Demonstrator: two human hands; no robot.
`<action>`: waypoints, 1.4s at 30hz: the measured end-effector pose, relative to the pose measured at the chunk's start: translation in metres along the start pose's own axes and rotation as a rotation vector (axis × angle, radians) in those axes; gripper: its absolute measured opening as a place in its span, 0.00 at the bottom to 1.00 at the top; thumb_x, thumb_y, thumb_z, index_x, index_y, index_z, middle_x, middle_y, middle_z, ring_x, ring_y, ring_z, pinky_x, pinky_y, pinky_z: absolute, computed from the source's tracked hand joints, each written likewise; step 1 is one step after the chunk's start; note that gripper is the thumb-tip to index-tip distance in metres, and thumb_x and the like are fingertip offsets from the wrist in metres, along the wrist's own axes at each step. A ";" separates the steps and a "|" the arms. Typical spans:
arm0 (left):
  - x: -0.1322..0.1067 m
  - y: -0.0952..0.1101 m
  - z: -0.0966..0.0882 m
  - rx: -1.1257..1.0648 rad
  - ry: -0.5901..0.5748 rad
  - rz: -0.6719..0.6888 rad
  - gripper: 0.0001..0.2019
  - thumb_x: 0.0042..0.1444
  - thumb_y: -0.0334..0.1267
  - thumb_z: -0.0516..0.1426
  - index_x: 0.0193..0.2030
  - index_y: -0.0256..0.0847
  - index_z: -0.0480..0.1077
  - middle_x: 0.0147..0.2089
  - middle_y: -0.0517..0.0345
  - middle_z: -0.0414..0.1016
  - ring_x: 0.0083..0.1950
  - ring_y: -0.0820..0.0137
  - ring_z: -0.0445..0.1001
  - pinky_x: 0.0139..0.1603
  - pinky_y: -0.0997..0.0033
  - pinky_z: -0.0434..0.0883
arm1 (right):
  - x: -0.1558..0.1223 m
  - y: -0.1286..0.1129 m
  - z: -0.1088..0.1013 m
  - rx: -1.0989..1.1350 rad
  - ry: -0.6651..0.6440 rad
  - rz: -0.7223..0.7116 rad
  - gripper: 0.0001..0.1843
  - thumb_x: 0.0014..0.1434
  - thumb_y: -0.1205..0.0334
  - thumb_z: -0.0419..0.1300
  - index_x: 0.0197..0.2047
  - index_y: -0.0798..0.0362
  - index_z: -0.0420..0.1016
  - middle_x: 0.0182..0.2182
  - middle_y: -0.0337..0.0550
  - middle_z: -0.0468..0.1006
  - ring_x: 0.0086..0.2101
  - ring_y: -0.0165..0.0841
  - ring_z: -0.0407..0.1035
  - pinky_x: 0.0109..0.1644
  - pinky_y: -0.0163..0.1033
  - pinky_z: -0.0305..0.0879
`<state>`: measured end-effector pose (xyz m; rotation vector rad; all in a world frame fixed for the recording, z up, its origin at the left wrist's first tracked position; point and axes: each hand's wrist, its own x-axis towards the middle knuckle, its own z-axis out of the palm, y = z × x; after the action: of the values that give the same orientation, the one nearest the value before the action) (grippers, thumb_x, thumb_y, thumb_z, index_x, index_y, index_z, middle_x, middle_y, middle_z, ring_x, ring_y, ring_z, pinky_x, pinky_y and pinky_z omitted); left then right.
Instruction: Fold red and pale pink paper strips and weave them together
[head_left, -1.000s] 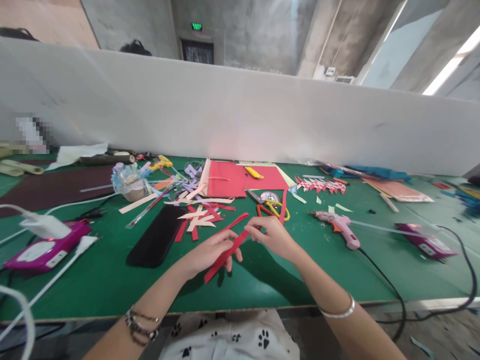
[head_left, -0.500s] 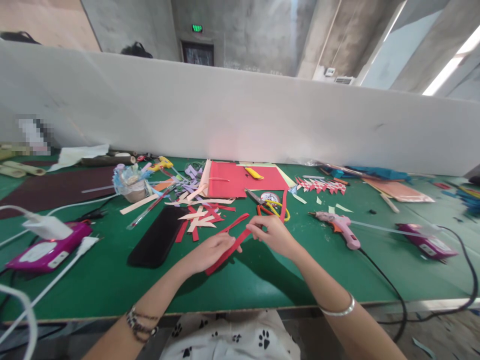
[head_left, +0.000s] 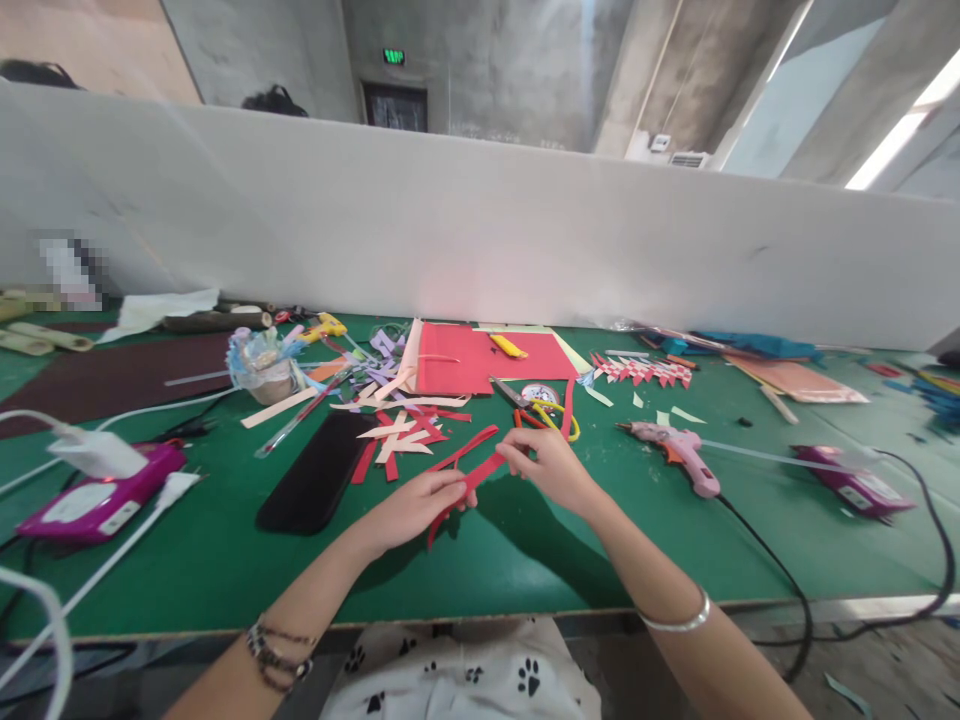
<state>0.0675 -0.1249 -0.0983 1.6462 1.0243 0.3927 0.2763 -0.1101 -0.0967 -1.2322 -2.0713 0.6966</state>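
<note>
A red paper strip (head_left: pixel 484 472) stretches between my two hands above the green table (head_left: pixel 510 580). My left hand (head_left: pixel 427 505) pinches it between thumb and fingers, and a tail of red hangs below that hand. The strip's upper right end is pinched by the fingertips of my right hand (head_left: pixel 551 465). Another narrow red strip (head_left: pixel 472 440) shows just behind my left hand; whether it joins the held one I cannot tell. Beyond my right hand lie scissors (head_left: pixel 517 397) with yellow and red handles and a further red strip (head_left: pixel 568 410). Red and cream paper strips (head_left: pixel 397 435) lie piled at the left.
A black phone (head_left: pixel 319 475) lies left of my hands. Red paper sheets (head_left: pixel 457 360) bear a yellow cutter (head_left: pixel 508 346). At the right are a pink glue gun (head_left: pixel 679 450) with a cord, a woven red-and-white strip (head_left: pixel 641 370) and a purple power strip (head_left: pixel 851 485). Another power strip (head_left: pixel 97 500) sits left.
The lower end of the red strip has turned beneath my left hand and now hangs narrower. My left fingers have shifted slightly along it; my right hand has barely moved.
</note>
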 end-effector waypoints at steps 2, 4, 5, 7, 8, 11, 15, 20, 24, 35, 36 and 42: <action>-0.002 -0.003 -0.001 -0.029 0.022 -0.059 0.19 0.56 0.53 0.46 0.38 0.39 0.66 0.36 0.57 0.70 0.38 0.68 0.68 0.41 0.71 0.65 | -0.002 0.003 -0.001 -0.001 0.008 0.036 0.16 0.59 0.57 0.49 0.22 0.53 0.65 0.17 0.36 0.69 0.19 0.26 0.61 0.25 0.32 0.55; -0.005 -0.006 -0.002 0.036 0.050 -0.072 0.19 0.56 0.54 0.45 0.40 0.41 0.66 0.39 0.57 0.71 0.40 0.67 0.68 0.44 0.69 0.64 | -0.005 0.006 -0.001 0.003 0.005 0.066 0.16 0.59 0.57 0.49 0.22 0.53 0.65 0.17 0.36 0.69 0.18 0.26 0.60 0.24 0.32 0.54; -0.007 -0.007 -0.003 0.076 0.066 -0.063 0.19 0.56 0.54 0.45 0.41 0.42 0.66 0.42 0.57 0.71 0.43 0.66 0.67 0.47 0.69 0.63 | -0.006 0.008 0.000 0.004 0.007 0.074 0.16 0.59 0.57 0.49 0.22 0.53 0.65 0.17 0.36 0.69 0.18 0.26 0.61 0.24 0.32 0.54; -0.010 -0.008 -0.003 0.105 0.096 -0.056 0.21 0.56 0.55 0.44 0.42 0.43 0.68 0.48 0.56 0.70 0.49 0.65 0.65 0.51 0.69 0.60 | -0.008 0.009 0.002 0.003 0.017 0.075 0.16 0.59 0.57 0.49 0.22 0.53 0.66 0.17 0.36 0.69 0.19 0.27 0.61 0.24 0.32 0.55; -0.010 -0.008 -0.002 0.093 0.094 -0.062 0.22 0.56 0.55 0.44 0.43 0.43 0.68 0.49 0.56 0.69 0.50 0.64 0.65 0.52 0.69 0.60 | -0.009 0.009 0.004 0.002 0.021 0.072 0.16 0.59 0.57 0.49 0.23 0.53 0.66 0.17 0.36 0.69 0.20 0.27 0.62 0.25 0.32 0.55; -0.009 -0.003 0.001 0.078 0.017 -0.055 0.24 0.57 0.56 0.42 0.41 0.41 0.70 0.43 0.55 0.72 0.44 0.64 0.68 0.46 0.69 0.63 | -0.008 0.006 0.010 0.003 0.014 0.054 0.15 0.59 0.57 0.49 0.23 0.53 0.67 0.17 0.36 0.69 0.20 0.27 0.62 0.26 0.32 0.55; -0.005 0.000 0.008 0.071 -0.058 -0.025 0.19 0.56 0.52 0.46 0.34 0.38 0.68 0.32 0.59 0.68 0.35 0.69 0.68 0.38 0.72 0.64 | -0.006 0.000 0.012 -0.010 0.017 0.034 0.16 0.59 0.57 0.50 0.22 0.53 0.66 0.17 0.36 0.69 0.20 0.27 0.62 0.27 0.32 0.55; -0.005 -0.007 0.009 -0.118 -0.024 -0.095 0.17 0.57 0.50 0.46 0.46 0.40 0.59 0.25 0.65 0.62 0.23 0.77 0.62 0.26 0.76 0.62 | -0.005 0.002 0.009 -0.062 0.052 0.065 0.17 0.59 0.57 0.49 0.21 0.53 0.65 0.16 0.36 0.68 0.20 0.27 0.61 0.26 0.32 0.54; -0.010 -0.011 0.006 -0.092 -0.065 -0.134 0.21 0.56 0.51 0.47 0.52 0.41 0.55 0.23 0.68 0.61 0.17 0.80 0.57 0.19 0.79 0.56 | -0.006 0.004 0.011 -0.108 0.080 0.101 0.17 0.58 0.57 0.50 0.21 0.52 0.65 0.16 0.36 0.68 0.19 0.28 0.61 0.25 0.32 0.52; -0.018 -0.018 -0.005 -0.114 -0.129 -0.149 0.21 0.53 0.55 0.49 0.35 0.35 0.65 0.29 0.59 0.69 0.26 0.74 0.71 0.26 0.75 0.65 | -0.007 0.012 0.014 -0.070 0.047 0.125 0.18 0.59 0.56 0.48 0.20 0.52 0.62 0.16 0.36 0.68 0.19 0.27 0.61 0.25 0.32 0.53; -0.018 -0.018 -0.007 -0.106 -0.117 -0.141 0.21 0.53 0.55 0.49 0.34 0.35 0.65 0.30 0.57 0.70 0.27 0.74 0.71 0.28 0.75 0.65 | -0.007 0.012 0.014 -0.061 0.044 0.128 0.18 0.59 0.56 0.48 0.20 0.52 0.62 0.16 0.36 0.68 0.19 0.27 0.61 0.25 0.32 0.53; -0.020 -0.018 -0.008 -0.126 -0.048 -0.120 0.23 0.54 0.57 0.46 0.32 0.37 0.63 0.23 0.65 0.64 0.18 0.79 0.61 0.22 0.77 0.59 | -0.007 0.013 0.014 0.038 0.043 0.129 0.17 0.58 0.56 0.49 0.21 0.53 0.63 0.17 0.36 0.68 0.19 0.27 0.62 0.26 0.32 0.56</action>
<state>0.0431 -0.1356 -0.1066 1.4676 1.0362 0.3293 0.2760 -0.1130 -0.1167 -1.3568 -1.9479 0.7576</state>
